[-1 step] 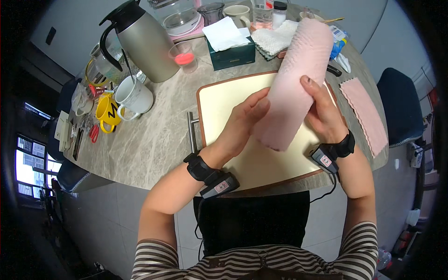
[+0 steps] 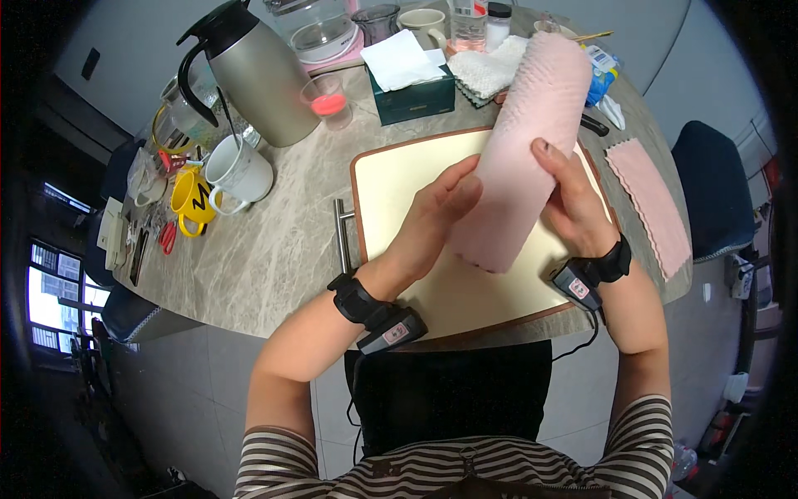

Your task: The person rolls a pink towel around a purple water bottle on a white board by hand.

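Observation:
A thick roll of pale pink textured cloth (image 2: 525,158) is held above the cream board (image 2: 391,191), its far end leaning to the right. My left hand (image 2: 436,212) grips the roll's left side near the lower end, thumb on top. Gripping its right side is my right hand (image 2: 578,195), with the thumb laid across the cloth and the other fingers partly hidden behind it. A flat pink cloth (image 2: 650,204) with a wavy edge lies on the table to the right of the board.
Left of the board stand a steel jug (image 2: 266,83), a white mug (image 2: 239,173), a yellow mug (image 2: 193,198) and red scissors (image 2: 168,238). Behind it are a plastic cup (image 2: 328,101), a green tissue box (image 2: 414,98) and folded cloths (image 2: 490,68). A black knife handle (image 2: 594,125) lies beyond the right hand.
The roll has shifted very slightly in my hands, its near end a touch lower. Both hands keep their hold.

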A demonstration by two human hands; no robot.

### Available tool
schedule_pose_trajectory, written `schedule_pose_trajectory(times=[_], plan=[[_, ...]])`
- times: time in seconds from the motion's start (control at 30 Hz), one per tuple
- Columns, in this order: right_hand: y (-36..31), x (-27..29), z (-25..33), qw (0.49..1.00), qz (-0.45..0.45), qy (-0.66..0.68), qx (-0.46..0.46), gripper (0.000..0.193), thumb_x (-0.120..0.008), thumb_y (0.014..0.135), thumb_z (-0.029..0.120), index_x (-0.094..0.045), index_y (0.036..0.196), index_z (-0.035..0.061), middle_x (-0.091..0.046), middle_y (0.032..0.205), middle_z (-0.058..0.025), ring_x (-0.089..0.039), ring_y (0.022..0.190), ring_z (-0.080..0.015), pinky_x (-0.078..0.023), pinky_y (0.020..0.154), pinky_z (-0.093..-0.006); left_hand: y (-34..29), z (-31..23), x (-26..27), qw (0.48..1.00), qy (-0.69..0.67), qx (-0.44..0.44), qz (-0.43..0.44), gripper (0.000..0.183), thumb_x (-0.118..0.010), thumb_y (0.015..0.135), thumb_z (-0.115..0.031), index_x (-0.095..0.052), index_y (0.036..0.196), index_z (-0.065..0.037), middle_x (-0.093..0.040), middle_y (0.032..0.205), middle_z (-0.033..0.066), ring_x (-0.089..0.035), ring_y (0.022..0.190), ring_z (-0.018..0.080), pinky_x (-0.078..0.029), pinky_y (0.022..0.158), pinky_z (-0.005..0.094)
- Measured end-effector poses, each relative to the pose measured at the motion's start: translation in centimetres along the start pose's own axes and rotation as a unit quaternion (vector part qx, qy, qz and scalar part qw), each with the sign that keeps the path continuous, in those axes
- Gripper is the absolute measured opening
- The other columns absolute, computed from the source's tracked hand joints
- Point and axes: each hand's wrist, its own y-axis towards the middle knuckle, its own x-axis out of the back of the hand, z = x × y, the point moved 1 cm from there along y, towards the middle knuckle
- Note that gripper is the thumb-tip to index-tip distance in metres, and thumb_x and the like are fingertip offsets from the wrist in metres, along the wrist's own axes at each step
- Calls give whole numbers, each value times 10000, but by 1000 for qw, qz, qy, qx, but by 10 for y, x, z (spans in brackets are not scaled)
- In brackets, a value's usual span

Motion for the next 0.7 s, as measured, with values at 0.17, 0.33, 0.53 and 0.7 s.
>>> schedule_pose_trajectory(times=[0.17,0.33,0.53,0.7], plan=[[-9,-15,1,997,25,-75,28,473,-650,839,259,-495,1163,-49,-594,1077,-133,-576,991,-191,-451,878,-319,0,0,-4,987,157,3,-21,844,-695,808,-269,-176,1426,-22,-501,1254,117,-475,1164,182,-362,984,307],[-9,-14,-1,997,13,-70,31,491,-655,833,261,-491,1167,-61,-590,1088,-140,-573,994,-194,-448,885,-324,-1,-5,-7,958,285,-28,12,1072,-803,639,-235,-119,1442,-46,-373,1368,138,-364,1264,222,-302,1039,339],[-4,-5,0,998,4,-53,27,505,-651,834,275,-489,1163,-72,-588,1087,-143,-573,991,-193,-448,875,-320,1,-6,-10,955,285,-60,60,1165,-826,578,-217,-71,1449,-49,-305,1416,135,-286,1316,236,-248,1073,336],[0,-3,1,998,6,-56,28,525,-642,837,299,-480,1171,-72,-587,1087,-148,-576,985,-190,-453,870,-317,-3,-7,-9,945,314,-64,67,1216,-832,561,-209,-20,1453,-51,-278,1431,133,-266,1328,234,-222,1085,327]])
